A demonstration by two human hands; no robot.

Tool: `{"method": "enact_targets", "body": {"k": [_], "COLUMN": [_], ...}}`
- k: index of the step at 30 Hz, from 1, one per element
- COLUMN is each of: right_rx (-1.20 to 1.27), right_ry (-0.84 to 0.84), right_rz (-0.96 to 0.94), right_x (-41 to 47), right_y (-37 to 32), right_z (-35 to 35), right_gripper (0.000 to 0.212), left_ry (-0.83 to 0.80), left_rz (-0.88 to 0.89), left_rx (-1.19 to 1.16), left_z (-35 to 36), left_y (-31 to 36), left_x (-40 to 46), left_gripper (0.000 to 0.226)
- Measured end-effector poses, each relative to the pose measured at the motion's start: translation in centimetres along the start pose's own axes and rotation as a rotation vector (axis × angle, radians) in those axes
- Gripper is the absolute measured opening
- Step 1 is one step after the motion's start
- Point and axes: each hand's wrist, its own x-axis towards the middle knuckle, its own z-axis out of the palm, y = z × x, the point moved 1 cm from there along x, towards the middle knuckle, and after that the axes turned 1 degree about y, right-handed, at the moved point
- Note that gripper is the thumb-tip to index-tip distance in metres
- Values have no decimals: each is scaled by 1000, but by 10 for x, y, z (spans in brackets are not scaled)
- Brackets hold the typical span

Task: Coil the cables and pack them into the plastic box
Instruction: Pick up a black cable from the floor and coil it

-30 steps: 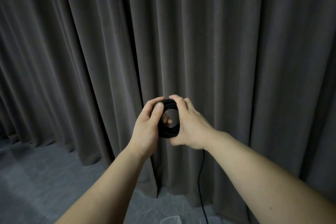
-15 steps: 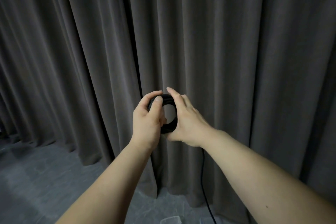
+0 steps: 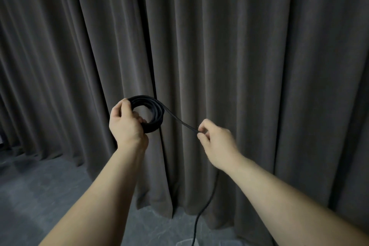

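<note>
A black cable coil (image 3: 156, 113) of several loops is held up at chest height in front of the curtain. My left hand (image 3: 125, 124) grips the coil's left side, thumb on top and fingers through the ring. From the coil's upper right a single strand (image 3: 180, 122) runs down to my right hand (image 3: 214, 139), which pinches it between thumb and fingers. Below that hand the loose cable (image 3: 207, 203) hangs down to the floor. The clear rim of the plastic box (image 3: 184, 242) shows faintly at the bottom edge.
A dark pleated curtain (image 3: 259, 66) fills the whole background and reaches the floor. Grey floor (image 3: 50, 195) lies at the lower left and along the bottom.
My right hand has let go of the coil and moved right and down, drawing out a strand of cable. My left hand keeps hold of the coil, which has shifted slightly left.
</note>
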Motion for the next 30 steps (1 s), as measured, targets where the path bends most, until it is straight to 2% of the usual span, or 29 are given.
{"method": "enact_targets", "body": {"k": [2,4,6,8,10,12,14,17,23,25,27,30], "right_rx": [-172,-267,-250,-201,-52,167,266,262,139,221,427,607], "right_ry": [-68,-266,-432,-478,-440,-312,-148,-4,98,85,84,117], "right_rz": [-164,-261,-304,-358,-364,-308,-232,-124,60,23,-30,-24], "right_x": [-1,1,6,14,22,28,33,31,26,26,26,26], "right_y": [-17,-39,-58,-72,-77,-74,-68,-60,-57,-52,-47,-42], "right_z": [-6,-13,-22,-29,-35,-36,-34,-30,-33,-31,-31,-31], "right_gripper": [9,25,37,38,34,23,10,32,54,41,22,15], "left_ry": [-30,-101,-197,-314,-400,-489,-575,-613,-585,-572,-567,-609], "left_rz": [88,177,252,266,227,159,109,13,-103,-115,-122,-111], "left_rx": [120,245,372,475,481,416,380,310,214,182,146,154], "left_z": [-2,-3,-6,-7,-6,-2,2,6,9,9,8,7], "left_y": [1,-1,-4,-7,-9,-11,-14,-15,-17,-17,-15,-12], "left_x": [-2,-4,-7,-11,-19,-31,-42,-50,-58,-58,-56,-55], "left_gripper": [11,12,14,17,14,14,24,35,31,29,27,24]}}
